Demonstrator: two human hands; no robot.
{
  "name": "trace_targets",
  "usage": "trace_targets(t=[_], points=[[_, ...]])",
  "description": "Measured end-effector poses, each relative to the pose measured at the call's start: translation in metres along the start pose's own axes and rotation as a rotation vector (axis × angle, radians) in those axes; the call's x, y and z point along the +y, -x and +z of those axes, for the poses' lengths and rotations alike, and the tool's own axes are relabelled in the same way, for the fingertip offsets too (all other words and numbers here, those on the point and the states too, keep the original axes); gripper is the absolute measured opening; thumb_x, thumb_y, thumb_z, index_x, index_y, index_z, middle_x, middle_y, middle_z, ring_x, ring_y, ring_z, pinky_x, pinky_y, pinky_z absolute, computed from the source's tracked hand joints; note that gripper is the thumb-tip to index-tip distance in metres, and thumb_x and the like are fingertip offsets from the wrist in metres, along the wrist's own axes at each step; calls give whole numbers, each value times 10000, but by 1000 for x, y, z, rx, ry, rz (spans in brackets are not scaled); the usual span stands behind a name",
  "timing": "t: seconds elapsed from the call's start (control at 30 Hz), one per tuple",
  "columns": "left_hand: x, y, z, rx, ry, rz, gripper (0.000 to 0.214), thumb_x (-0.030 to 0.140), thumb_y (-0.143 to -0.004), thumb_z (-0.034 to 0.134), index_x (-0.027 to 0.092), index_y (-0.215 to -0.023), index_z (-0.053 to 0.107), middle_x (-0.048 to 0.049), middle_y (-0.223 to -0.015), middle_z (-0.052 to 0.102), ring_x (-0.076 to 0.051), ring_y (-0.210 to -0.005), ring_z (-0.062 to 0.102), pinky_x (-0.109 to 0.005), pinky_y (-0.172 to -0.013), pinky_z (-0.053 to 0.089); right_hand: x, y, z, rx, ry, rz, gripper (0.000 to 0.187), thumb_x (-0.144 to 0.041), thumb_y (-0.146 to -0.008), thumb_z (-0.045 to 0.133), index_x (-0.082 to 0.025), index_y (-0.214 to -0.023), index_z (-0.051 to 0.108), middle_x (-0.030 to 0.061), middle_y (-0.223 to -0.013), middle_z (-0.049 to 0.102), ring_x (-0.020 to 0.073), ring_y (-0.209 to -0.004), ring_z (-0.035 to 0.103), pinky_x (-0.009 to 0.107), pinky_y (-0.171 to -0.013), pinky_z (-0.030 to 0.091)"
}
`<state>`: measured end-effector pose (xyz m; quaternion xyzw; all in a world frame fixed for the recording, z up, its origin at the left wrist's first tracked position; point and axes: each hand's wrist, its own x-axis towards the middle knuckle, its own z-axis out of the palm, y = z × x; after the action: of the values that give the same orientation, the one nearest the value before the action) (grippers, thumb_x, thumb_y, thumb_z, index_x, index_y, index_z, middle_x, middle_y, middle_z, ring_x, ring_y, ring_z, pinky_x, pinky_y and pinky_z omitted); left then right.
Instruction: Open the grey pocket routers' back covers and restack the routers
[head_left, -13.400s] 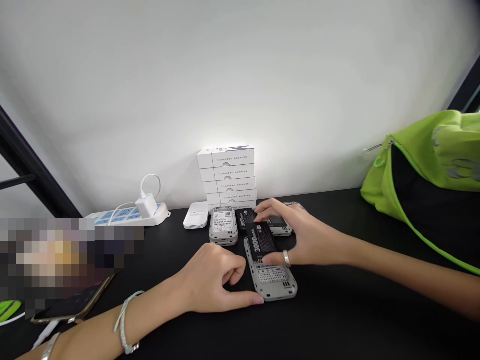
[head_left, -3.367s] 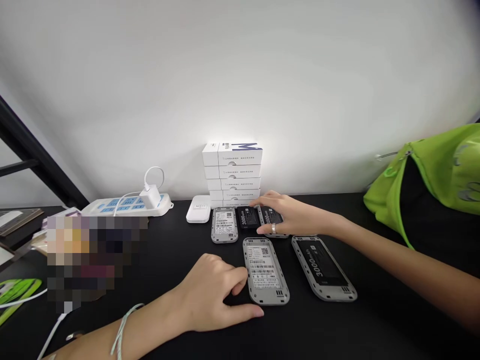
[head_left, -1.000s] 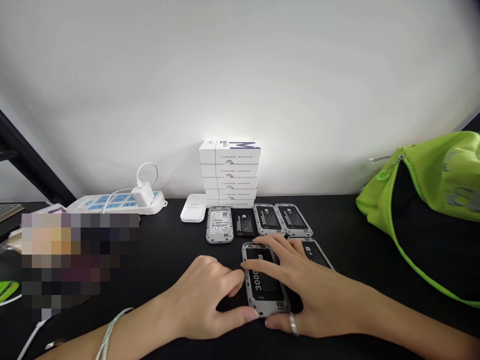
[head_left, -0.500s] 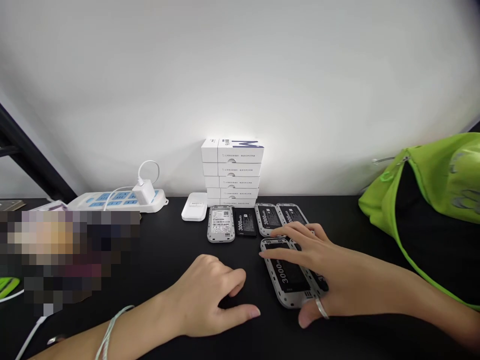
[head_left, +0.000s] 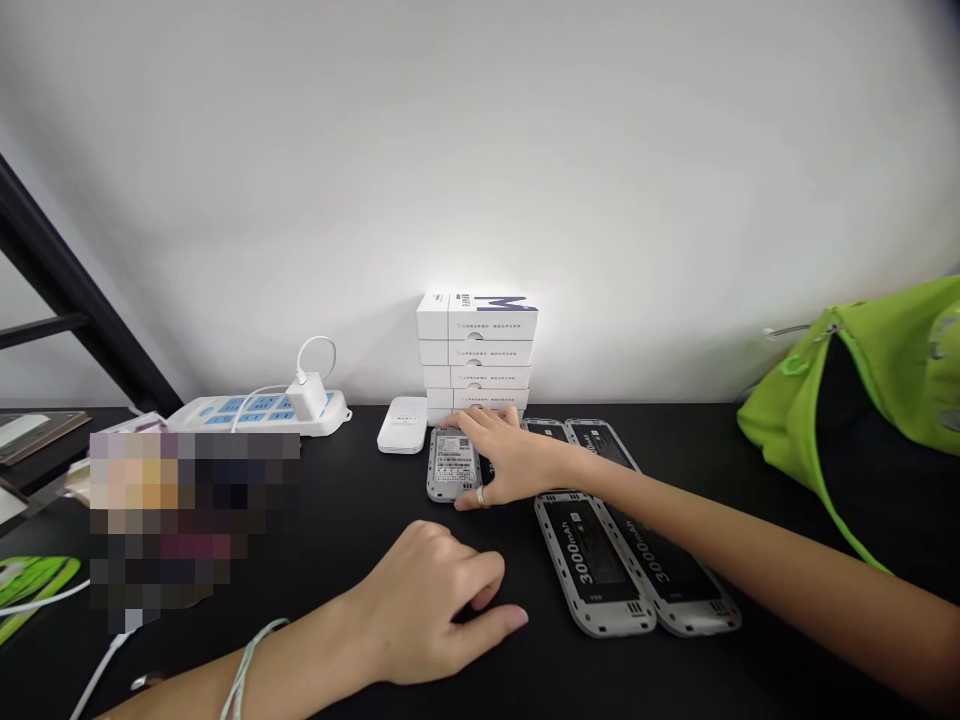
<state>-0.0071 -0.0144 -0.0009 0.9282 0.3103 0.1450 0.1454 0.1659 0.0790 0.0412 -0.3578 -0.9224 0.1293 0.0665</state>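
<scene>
My right hand (head_left: 510, 458) is over a grey device shell (head_left: 455, 470) with a white label inside. Its fingers are spread along the shell, with the thumb at the near edge and the fingertips at the far edge. A black battery beside the shell is mostly hidden under this hand. My left hand (head_left: 442, 605) rests on the table with fingers loosely curled, thumb apart and nothing held. Right of it lie two shells with 3000mAh batteries, a left one (head_left: 592, 560) and a right one (head_left: 679, 575). Two more battery-fitted shells (head_left: 600, 440) lie behind, partly covered by my right arm.
White boxes (head_left: 480, 350) stand stacked against the wall. Left of them lie a white square device (head_left: 403, 425) and a power strip (head_left: 225, 412) with a plugged-in charger (head_left: 305, 396). A green bag (head_left: 795, 400) sits at the right. A blurred patch covers things at left.
My right hand has moved left and away, from the battery-fitted shells to the labelled shell. My left hand has kept its pose. The view has shifted slightly.
</scene>
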Motion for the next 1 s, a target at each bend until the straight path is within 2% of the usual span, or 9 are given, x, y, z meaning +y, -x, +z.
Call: trace_targets(t=[0.13,0.27,0.33,0.43,0.5,0.6,0.7,0.83,1.0], points=[[0,2,2,111,57,74,315,324,-891,580,192,-655,419,77,-463,412,-101,-425,404,-253,-527,292,-2,5,-3,-32,-99,63,962,-589,-580,781,-185,-1341,353,157,-1281,461,366,-1179,393,536,-965,366],[3,7,2,467,201,227,284,199,-861,555,194,-640,377,89,-450,322,-80,-397,326,-251,-501,271,-11,35,-10,-7,-255,126,920,-554,-537,810,-247,-1281,365,94,-1244,433,329,-1137,375,479,-926,406],[5,7,-1,561,287,182,255,172,-872,525,199,-659,387,81,-484,347,-82,-419,343,-251,-502,287,-18,57,-11,-18,-292,156,902,-533,-548,808,-262,-1282,358,81,-1242,422,319,-1123,364,449,-896,426],[4,3,-7,481,398,-35,149,244,-914,525,213,-780,466,46,-636,490,-111,-557,477,-259,-577,387,-29,85,-5,-70,-295,157,883,-509,-554,811,-239,-1270,372,75,-1220,434,309,-1125,352,476,-969,372],[1,0,-8,422,432,-164,113,319,-907,557,226,-946,504,-2,-838,568,-162,-768,550,-307,-718,443,-34,95,0,-82,-276,144,822,-492,-582,799,-219,-1246,398,75,-1217,445,302,-1134,358,507,-1035,295],[-3,-3,-7,344,521,-301,468,442,-826,663,265,-1203,451,-67,-1175,541,-258,-1101,502,-421,-924,422,-32,101,0,-95,-278,167,840,-512,-610,785,-232,-1298,393,79,-1260,442,310,-1160,366,516,-1040,289],[-6,-2,-4,253,601,-326,782,529,-669,789,286,-1300,396,-100,-1331,461,-328,-1253,414,-509,-1016,374,-20,97,-9,-111,-344,209,855,-560,-648,763,-306,-1365,373,64,-1316,441,320,-1200,369,495,-1013,339],[-9,-1,-4,173,566,-295,1079,548,-487,887,301,-1371,321,-118,-1414,396,-374,-1326,351,-582,-1087,302,3,81,-19,24,-222,231,500,-528,-879,529,-284,-1310,454,90,-1345,485,322,-1228,392,507,-992,350],[-14,0,-6,72,512,-249,1111,568,-551,854,303,-1416,208,-161,-1446,331,-406,-1363,305,-634,-1081,295,24,56,-18,16,-123,180,487,-499,-828,593,-270,-1254,532,113,-1327,537,358,-1237,408,545,-1001,322]])
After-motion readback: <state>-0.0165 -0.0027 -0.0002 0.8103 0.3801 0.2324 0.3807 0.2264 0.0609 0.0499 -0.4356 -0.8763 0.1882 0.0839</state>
